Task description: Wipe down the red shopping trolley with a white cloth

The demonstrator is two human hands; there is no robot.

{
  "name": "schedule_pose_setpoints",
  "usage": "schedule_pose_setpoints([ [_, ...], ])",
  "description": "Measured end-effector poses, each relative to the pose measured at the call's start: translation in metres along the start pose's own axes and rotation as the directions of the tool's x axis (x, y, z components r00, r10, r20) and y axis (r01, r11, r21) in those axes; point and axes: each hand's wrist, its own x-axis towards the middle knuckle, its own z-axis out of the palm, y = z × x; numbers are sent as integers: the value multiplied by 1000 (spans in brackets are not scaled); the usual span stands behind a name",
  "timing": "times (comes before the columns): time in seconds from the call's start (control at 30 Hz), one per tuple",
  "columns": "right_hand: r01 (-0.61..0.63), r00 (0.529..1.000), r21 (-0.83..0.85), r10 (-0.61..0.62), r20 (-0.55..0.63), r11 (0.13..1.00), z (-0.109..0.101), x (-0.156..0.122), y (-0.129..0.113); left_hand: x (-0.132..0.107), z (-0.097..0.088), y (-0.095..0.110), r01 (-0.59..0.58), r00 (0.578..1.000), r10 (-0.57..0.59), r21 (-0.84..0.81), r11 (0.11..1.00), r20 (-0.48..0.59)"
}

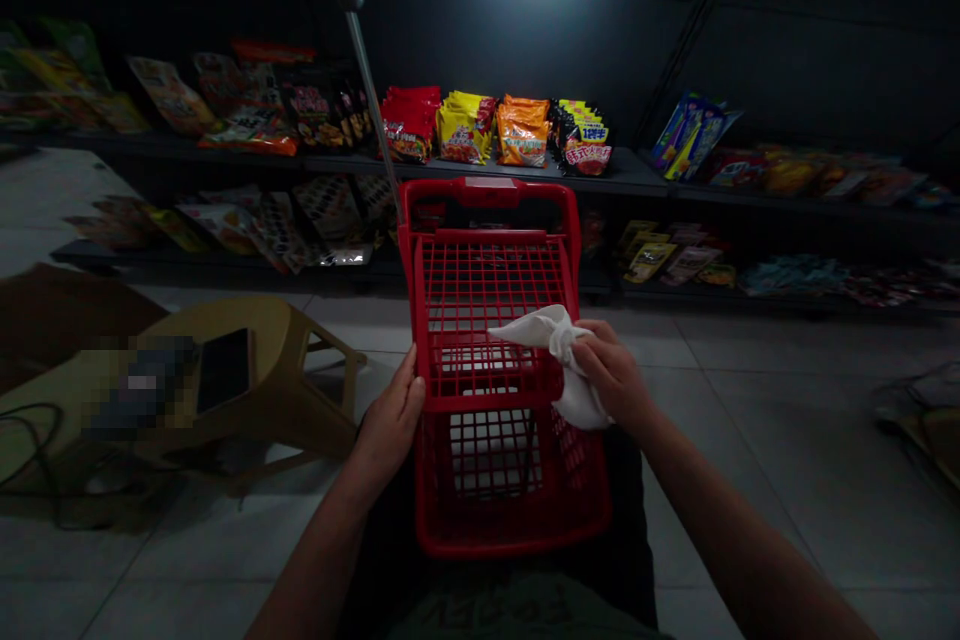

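Note:
A red plastic shopping basket stands upright in front of me, with a grid wall and a metal pull rod at its upper left. My left hand grips the basket's left side, thumb toward me and the fingers partly hidden along the edge. In my right hand is a bunched white cloth, pinched between thumb and fingers. One corner of the cloth reaches over the basket's grid, and the rest hangs down by the right rim.
Shelves with several rows of snack packets run along the dark wall ahead. At left are a yellowish plastic stool bearing a dark tablet-like device, and some cables. Light tiles cover the floor.

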Motion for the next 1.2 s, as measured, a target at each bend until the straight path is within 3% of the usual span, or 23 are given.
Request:
schedule_pose_setpoints([
  [0.07,70,996,-80,-65,62,994,-7,-5,3,0,0,-2,12,1000,-12,-6,1000,0],
  [0.13,193,966,-209,-148,214,959,-6,-13,-1,1,1,-3,22,1000,-22,-7,1000,1],
  [0.23,268,936,-345,-158,315,900,6,-20,-9,1,2,-5,27,1000,-27,8,1000,4],
  [0.33,206,956,-288,-130,262,935,13,-18,-6,1,2,-5,14,1000,-14,9,1000,-1],
  [0.43,18,999,-61,-15,51,998,2,-12,7,0,2,-7,3,1000,-3,-6,1000,-12],
  [0.5,-66,996,27,67,-52,997,-12,-11,15,-1,2,-6,2,1000,-2,-13,1000,-7],
  [0.6,26,999,-97,-22,47,995,-24,-18,16,-1,1,-4,15,1000,-14,-16,1000,9],
  [0.7,186,965,-290,-119,234,939,-17,-27,5,0,2,-2,16,1000,-16,-14,1000,2],
  [0.77,207,953,-340,-111,281,917,-9,-29,-1,0,2,-2,16,1000,-16,-11,1000,-1],
  [0.87,129,963,-240,-64,261,962,-5,-25,2,0,2,-3,17,1000,-17,-6,1000,0],
  [0.97,-21,995,-28,24,96,999,-13,-18,13,-1,2,-4,6,1000,-6,-20,1000,-1],
  [1.03,-63,998,15,63,-4,998,-18,-16,18,-1,2,-3,2,1000,-2,-25,1000,3],
  [1.1,-18,1000,-73,19,15,997,-18,-15,16,0,2,-2,9,1000,-9,-18,1000,4],
  [1.2,115,982,-275,-68,175,955,-10,-13,6,0,2,-1,23,1000,-23,-9,1000,1],
])
